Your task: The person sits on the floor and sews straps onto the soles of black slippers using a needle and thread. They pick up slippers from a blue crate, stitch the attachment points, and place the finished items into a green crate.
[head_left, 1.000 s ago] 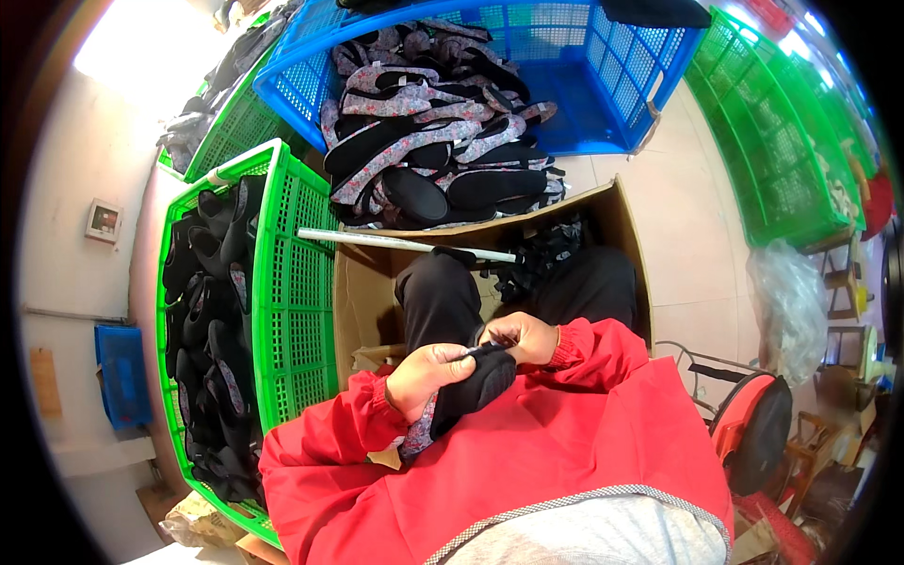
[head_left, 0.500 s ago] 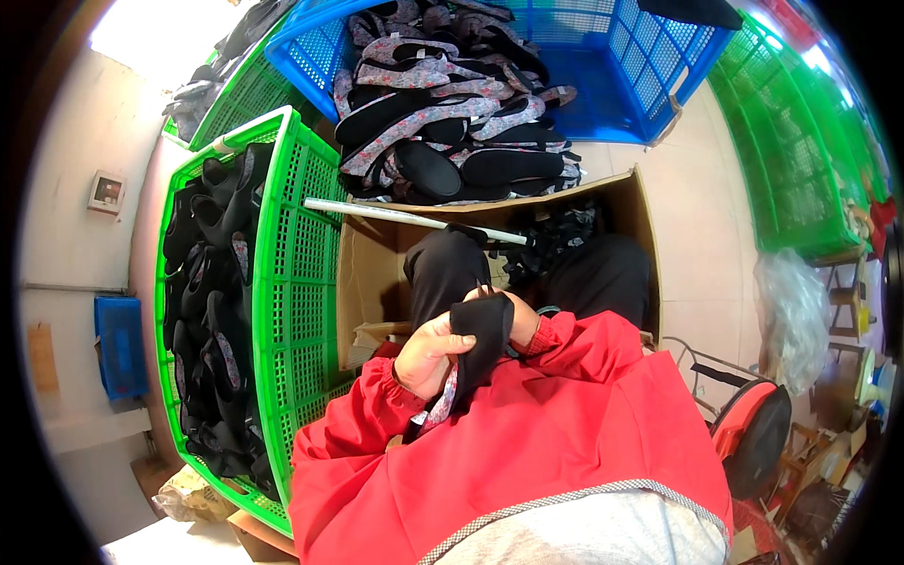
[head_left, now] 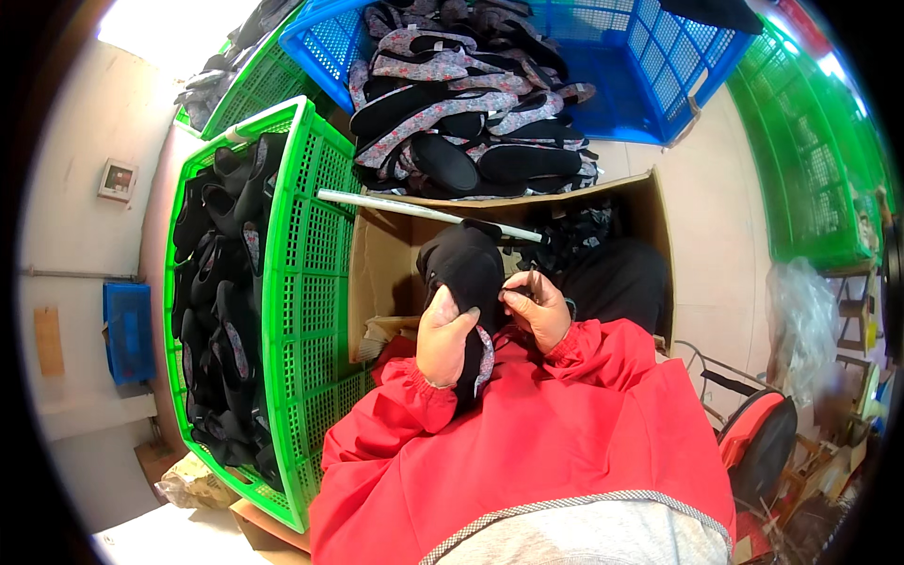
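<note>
Shoe [head_left: 468,282] raised, between gripping fingers [head_left: 516,299]

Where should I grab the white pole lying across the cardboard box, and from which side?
Judging by its pose, take the white pole near its left half, coming from above. That stretch lies bare over the cardboard box, beside the green crate. Its right end runs behind the black shoe held by the left hand and right hand.
</note>
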Available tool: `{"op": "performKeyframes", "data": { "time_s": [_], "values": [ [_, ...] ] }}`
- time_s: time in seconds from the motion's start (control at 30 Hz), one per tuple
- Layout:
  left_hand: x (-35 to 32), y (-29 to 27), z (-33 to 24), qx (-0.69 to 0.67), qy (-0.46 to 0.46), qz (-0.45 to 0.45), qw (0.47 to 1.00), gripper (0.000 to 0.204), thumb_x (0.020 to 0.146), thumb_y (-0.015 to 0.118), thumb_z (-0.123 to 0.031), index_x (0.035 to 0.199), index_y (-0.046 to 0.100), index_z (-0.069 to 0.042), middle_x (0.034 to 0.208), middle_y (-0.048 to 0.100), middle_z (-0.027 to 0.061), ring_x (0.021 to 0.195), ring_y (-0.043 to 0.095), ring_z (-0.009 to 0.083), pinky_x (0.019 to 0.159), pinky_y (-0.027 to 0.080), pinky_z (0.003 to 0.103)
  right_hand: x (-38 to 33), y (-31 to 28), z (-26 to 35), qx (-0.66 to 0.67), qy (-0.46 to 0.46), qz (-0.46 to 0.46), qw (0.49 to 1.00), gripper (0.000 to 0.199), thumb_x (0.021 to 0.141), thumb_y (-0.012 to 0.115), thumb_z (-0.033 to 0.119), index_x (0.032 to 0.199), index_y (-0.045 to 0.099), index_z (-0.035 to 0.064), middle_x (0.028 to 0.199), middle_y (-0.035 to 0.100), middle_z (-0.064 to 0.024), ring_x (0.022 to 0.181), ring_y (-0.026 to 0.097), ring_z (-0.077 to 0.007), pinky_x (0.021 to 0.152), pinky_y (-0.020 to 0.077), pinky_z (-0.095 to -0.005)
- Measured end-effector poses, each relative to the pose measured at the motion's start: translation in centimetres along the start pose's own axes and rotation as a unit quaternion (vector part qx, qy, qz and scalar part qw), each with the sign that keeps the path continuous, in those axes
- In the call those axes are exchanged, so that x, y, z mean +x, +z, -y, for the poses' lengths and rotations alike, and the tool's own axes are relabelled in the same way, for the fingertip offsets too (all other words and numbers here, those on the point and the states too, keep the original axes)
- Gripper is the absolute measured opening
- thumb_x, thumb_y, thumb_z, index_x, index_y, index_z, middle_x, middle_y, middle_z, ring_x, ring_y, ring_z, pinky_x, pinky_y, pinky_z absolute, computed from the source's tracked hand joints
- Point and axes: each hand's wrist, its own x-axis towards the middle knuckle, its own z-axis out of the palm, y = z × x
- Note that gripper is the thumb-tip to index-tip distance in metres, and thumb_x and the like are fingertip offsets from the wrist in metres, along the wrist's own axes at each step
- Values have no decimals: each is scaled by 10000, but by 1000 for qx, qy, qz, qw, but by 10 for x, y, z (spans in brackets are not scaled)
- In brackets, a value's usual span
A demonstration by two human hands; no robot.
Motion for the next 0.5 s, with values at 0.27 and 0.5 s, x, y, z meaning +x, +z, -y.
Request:
{"op": "performKeyframes", "data": {
  "time_s": [0.27,0.5],
  "values": [
    [-1,11,9,47,-5,-7,999,591,813,484,129,1377,327,45,1340,475,128,1261,457,201,1059,343,299,4,-3,-2,-177,-152,17,972,302,879,694,46,1173,624,39,931,607,29,794,544,-51,728,447,-200],
    [-6,7,22,147,-14,-12,989,568,824,490,122,1353,291,64,1190,542,119,1060,536,145,876,436,241,1,19,24,-295,-199,16,934,303,801,774,126,1078,664,69,954,626,-48,893,570,-167,790,455,-276]
  ]
}}
